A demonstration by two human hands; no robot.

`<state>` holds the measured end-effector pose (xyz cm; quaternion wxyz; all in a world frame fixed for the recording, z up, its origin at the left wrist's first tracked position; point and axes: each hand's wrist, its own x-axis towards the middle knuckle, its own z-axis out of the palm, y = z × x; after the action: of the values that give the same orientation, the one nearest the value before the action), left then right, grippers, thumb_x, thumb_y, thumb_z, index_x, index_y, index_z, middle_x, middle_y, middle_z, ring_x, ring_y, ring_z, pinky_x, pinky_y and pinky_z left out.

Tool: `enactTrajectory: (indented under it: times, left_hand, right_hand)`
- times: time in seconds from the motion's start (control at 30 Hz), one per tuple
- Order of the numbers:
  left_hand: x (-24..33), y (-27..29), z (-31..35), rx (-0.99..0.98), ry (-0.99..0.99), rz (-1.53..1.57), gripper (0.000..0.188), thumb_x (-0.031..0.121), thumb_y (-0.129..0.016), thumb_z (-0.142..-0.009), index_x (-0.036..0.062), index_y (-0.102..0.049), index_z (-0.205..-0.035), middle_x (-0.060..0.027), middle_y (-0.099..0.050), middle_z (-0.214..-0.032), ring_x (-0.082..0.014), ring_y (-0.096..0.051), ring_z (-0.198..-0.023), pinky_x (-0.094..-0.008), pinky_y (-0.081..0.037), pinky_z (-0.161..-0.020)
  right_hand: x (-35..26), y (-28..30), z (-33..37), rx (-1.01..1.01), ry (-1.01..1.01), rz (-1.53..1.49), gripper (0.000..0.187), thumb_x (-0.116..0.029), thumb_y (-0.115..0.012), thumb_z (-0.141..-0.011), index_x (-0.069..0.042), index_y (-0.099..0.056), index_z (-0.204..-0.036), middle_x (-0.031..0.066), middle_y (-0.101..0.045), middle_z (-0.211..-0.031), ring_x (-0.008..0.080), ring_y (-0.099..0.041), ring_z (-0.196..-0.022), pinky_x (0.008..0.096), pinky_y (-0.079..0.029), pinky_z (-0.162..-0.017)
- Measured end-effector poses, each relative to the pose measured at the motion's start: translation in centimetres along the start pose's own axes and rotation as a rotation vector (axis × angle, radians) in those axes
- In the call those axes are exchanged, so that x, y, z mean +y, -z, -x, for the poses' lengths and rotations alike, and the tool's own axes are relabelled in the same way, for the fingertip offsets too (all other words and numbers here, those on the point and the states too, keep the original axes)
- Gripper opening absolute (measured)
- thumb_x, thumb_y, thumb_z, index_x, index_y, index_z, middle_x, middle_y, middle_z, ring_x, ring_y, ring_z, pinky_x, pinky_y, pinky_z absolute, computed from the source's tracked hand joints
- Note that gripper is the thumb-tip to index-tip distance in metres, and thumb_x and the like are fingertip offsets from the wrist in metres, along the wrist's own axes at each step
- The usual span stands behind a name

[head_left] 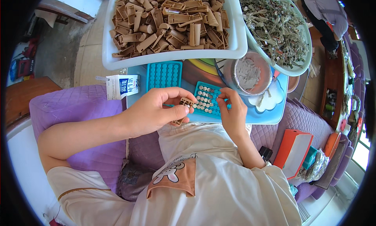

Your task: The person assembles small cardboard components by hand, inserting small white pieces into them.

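One brown case point(186, 103) is pinched in the left hand point(161, 107) over the worktop's point(276, 112) near edge; the right hand point(234, 113) bunches fingertips by the disc tray point(215, 108), contents unclear. Likely disc-picking; next needs precise pinching.

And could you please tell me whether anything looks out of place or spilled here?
Perhaps the drink carton, straw poking out, at the left edge of the blue table: it seems an odd neighbour for small work pieces such as the silver discs. I can see no spill around it.
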<state>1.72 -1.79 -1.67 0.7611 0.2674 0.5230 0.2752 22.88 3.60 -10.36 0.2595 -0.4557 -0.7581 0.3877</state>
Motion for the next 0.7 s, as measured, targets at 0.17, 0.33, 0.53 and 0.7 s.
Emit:
enactTrajectory:
  times: [0.17,0.33,0.53,0.7]
  left_hand:
    - [-0.1,-0.4,0.2,-0.033,-0.005,0.016,0.031,0.017,-0.053,-0.083,0.0033,-0.047,-0.11,-0.0068,-0.054,-0.098,-0.0118,-0.055,-0.085,-0.0269,-0.048,-0.073]
    - [-0.5,-0.4,0.2,-0.011,-0.032,0.084,0.033,0.013,-0.055,-0.081,-0.0009,-0.047,-0.11,-0.0059,-0.054,-0.092,-0.0098,-0.053,-0.08,-0.0234,-0.049,-0.069]
    - [-0.4,-0.6,0.2,0.022,-0.012,0.091,0.032,0.012,-0.055,-0.081,-0.0015,-0.049,-0.109,-0.0053,-0.054,-0.088,-0.0082,-0.053,-0.078,-0.0215,-0.049,-0.066]
    - [-0.2,-0.6,0.2,0.041,-0.026,0.053,0.029,0.009,-0.054,-0.081,-0.0021,-0.049,-0.108,-0.0051,-0.055,-0.084,-0.0074,-0.053,-0.072,-0.0205,-0.048,-0.063]
  right_hand:
    - [-5.4,-0.4,0.1,0.149,0.264,-0.157,0.025,0.007,-0.059,-0.067,-0.001,-0.05,-0.089,0.0094,-0.055,-0.078,0.0234,-0.053,-0.061,0.0285,-0.044,-0.052]
    - [-6.0,-2.0,-0.1,0.196,0.496,-0.158,0.029,0.009,-0.061,-0.062,0.0,-0.05,-0.088,0.0112,-0.054,-0.078,0.0228,-0.053,-0.064,0.0284,-0.043,-0.052]
    - [-5.9,-2.6,0.4,0.236,0.53,-0.154,0.026,0.01,-0.06,-0.067,-0.001,-0.049,-0.088,0.0109,-0.055,-0.078,0.0218,-0.055,-0.068,0.0263,-0.045,-0.058]
    - [-5.9,-3.5,0.3,0.302,0.53,-0.183,0.025,0.01,-0.06,-0.067,-0.001,-0.049,-0.087,0.0108,-0.056,-0.078,0.0214,-0.055,-0.067,0.0267,-0.045,-0.058]
